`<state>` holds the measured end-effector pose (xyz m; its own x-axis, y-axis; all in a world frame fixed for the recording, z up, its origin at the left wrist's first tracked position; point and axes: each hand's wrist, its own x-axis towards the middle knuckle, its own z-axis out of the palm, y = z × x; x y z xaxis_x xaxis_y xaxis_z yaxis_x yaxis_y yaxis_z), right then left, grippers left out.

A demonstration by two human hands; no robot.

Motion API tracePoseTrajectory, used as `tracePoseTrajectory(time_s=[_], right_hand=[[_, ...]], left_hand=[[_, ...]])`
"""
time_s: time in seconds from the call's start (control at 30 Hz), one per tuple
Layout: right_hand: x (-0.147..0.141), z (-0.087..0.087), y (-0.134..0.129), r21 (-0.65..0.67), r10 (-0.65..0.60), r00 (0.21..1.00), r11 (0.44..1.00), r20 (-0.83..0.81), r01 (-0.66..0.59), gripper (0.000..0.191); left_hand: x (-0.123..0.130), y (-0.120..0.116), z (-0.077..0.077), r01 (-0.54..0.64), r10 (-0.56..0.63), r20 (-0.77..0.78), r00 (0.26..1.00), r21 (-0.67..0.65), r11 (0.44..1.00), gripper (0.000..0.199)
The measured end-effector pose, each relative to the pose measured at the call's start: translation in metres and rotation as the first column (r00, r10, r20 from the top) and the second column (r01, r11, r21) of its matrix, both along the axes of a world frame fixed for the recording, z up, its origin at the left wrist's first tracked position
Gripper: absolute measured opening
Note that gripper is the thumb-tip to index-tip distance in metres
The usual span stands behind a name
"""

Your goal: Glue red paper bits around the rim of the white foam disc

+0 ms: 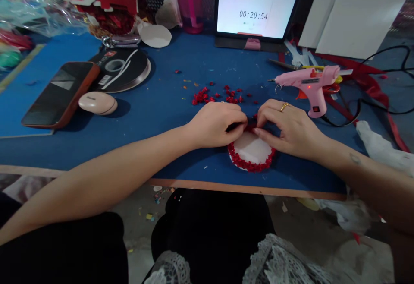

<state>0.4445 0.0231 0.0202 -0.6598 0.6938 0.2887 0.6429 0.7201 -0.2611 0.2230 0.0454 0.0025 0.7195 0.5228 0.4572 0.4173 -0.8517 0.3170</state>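
Disc (pixel 252 148), white in the middle with red trim (pixel 254 166) along the part of its rim that shows, lies flat on the table (pixel 181 159), near the edge on my side. It sits between my hands and a little toward me from them, so my fingertips meet at its far rim. It looks round, so I see no long axis to line up with; what counts is that far side, where both hands come together. Neither is clearly nearer: my left hand (pixel 220 123) comes in from the left, fingers curled and the thumb drawn close to them, and my right hand (pixel 289 126) comes from the right, thumb and forefinger narrowed at the rim. I can't tell whether either one grips the rim or a scrap, since my fingers hide that spot. Loose red bits (pixel 201 97) lie just beyond my left hand; the glue gun (pixel 315 86) rests beyond my right.
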Motion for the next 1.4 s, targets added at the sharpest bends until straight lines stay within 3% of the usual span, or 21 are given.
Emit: tracePoseTrajectory(time_s=[0.3,0.77,1.13,1.4], right_hand=[[0.01,0.007,0.008,-0.089,0.111,0.993,0.99,-0.035,-0.114,0.01],[0.003,0.004,0.0,0.027,0.013,1.0,1.0,0.016,-0.013,0.007],[0.001,0.002,-0.001,0.006,0.011,1.0,1.0,0.022,-0.011,0.008],[-0.005,0.006,-0.005,0.081,-0.046,0.985,0.996,0.166,0.033,0.014]], left_hand=[[-0.001,0.0,0.0,0.011,-0.011,0.003,1.0,-0.01,1.0,0.023],[0.0,0.0,0.0,0.003,-0.004,-0.012,1.0,-0.019,1.0,0.021],[0.0,0.0,0.0,0.005,-0.006,-0.013,1.0,-0.019,1.0,0.021],[0.001,-0.001,-0.001,0.005,-0.006,-0.015,1.0,-0.027,1.0,0.021]])
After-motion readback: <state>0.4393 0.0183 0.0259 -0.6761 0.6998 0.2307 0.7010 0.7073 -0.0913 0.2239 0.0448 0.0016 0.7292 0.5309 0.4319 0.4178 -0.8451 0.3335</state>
